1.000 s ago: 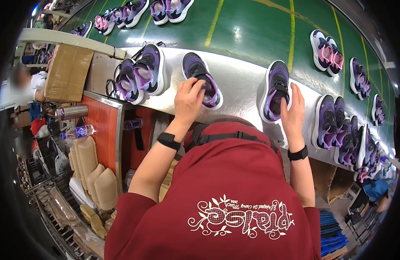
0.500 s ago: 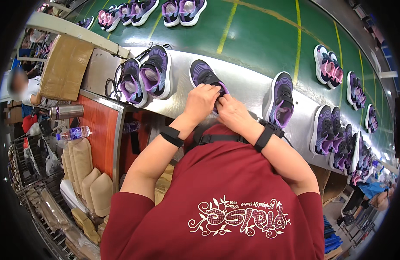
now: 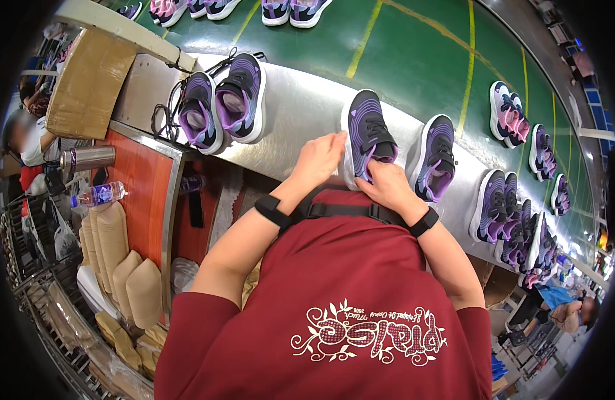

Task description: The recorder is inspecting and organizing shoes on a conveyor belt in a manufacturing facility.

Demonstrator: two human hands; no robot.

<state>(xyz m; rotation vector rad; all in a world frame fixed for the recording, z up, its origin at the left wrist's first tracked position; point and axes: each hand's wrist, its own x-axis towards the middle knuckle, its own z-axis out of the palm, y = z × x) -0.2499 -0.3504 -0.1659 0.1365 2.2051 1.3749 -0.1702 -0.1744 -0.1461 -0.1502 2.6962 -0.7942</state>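
A black and purple striped sneaker (image 3: pixel 369 130) with a white sole stands in front of me on the metal ledge, toe pointing away. My right hand (image 3: pixel 389 185) grips it at the heel, fingers partly hidden in the opening. At the left edge of the sole, the fingertips of my left hand (image 3: pixel 321 159) are bent together and touch the shoe. Just right of it is a matching sneaker (image 3: pixel 435 157). Farther left on the ledge sit two more such shoes, a left one (image 3: pixel 199 113) and a right one (image 3: pixel 241 97).
Beyond the metal ledge (image 3: pixel 287 100) runs a green belt (image 3: pixel 421 67) with yellow lines, carrying pairs of shoes. Several sneakers (image 3: pixel 497 207) cluster at the right. Black cords (image 3: pixel 164 120) lie by the left pair. A cardboard box (image 3: pixel 91 83), bottle (image 3: pixel 99 195) and flask (image 3: pixel 87 158) are at the left.
The sneaker has shifted right, nearer its mate. My right hand has gone from the strap area to the heel opening, and my left hand from the upper to the sole's left side.
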